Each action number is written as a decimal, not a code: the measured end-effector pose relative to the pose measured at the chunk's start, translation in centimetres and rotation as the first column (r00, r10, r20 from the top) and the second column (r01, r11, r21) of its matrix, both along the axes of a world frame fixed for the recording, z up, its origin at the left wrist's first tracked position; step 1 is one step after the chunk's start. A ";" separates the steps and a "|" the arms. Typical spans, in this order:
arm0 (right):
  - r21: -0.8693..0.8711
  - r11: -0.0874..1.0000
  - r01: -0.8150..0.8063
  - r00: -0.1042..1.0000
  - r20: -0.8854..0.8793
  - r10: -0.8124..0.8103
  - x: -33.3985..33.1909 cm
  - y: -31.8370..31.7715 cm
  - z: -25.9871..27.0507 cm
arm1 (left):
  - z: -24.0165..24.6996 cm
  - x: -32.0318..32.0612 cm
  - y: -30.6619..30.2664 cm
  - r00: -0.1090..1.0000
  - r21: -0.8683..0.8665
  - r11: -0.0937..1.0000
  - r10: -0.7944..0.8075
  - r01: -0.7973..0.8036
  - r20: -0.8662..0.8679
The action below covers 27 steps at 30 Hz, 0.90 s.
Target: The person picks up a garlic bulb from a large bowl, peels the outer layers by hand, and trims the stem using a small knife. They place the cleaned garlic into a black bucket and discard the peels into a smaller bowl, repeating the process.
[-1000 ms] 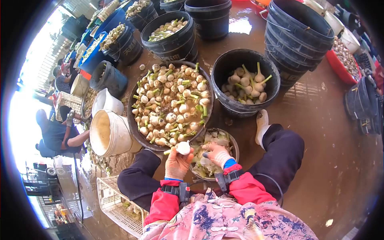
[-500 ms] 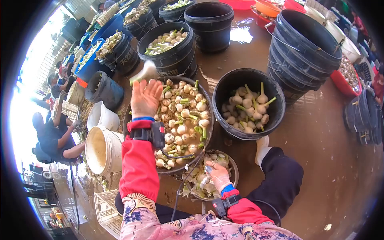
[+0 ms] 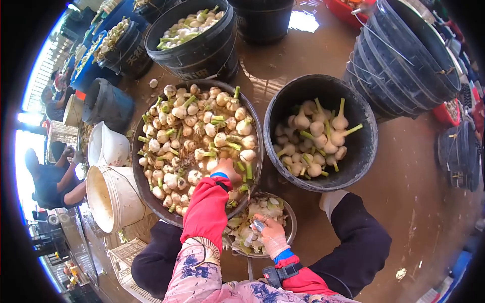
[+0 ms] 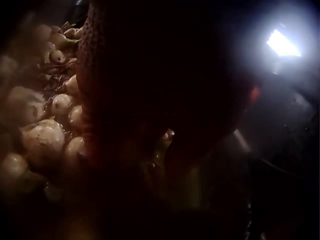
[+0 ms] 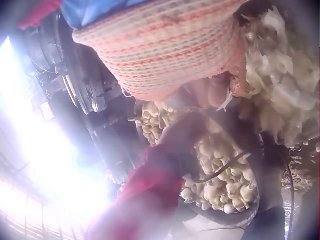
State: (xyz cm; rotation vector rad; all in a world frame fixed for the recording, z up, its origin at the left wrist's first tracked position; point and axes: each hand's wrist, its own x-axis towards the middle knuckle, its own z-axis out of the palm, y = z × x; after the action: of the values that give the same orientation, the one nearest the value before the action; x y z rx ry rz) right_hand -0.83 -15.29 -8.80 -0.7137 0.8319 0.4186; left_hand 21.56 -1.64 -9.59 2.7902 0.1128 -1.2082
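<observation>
The left hand [image 3: 226, 169] is plunged fingers-down among the garlic bulbs [image 3: 197, 126] at the near side of the wide basin [image 3: 137, 171]. Well apart from it, the right hand [image 3: 271, 237] curls round a small bluish tool [image 3: 257, 225] over the metal bowl [image 3: 291, 222] of peelings. The head view hides the left fingers, and the dim left wrist view shows a green stalk [image 4: 164, 142] beside them, though a grip cannot be told. A black bucket [image 3: 365, 146] of bulbs stands just right of the basin.

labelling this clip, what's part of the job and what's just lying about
In the job: left hand, basin of garlic, right hand, small tool, bowl of peelings, black bucket of garlic.
Lying about: stacked black buckets, white buckets, white crate.
</observation>
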 end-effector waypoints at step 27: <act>-0.343 0.861 -0.376 0.835 0.279 0.475 -2.8 0.4 5.0 | 10.3 -27.8 0.6 0.544 -0.773 -0.123 0.642 -0.622 -0.540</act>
State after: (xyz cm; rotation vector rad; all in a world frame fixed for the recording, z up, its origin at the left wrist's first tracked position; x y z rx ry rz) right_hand -3.62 -14.93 -3.76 -1.2106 0.3776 0.5624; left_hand -6.22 -1.02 0.67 1.2312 0.5070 -0.5508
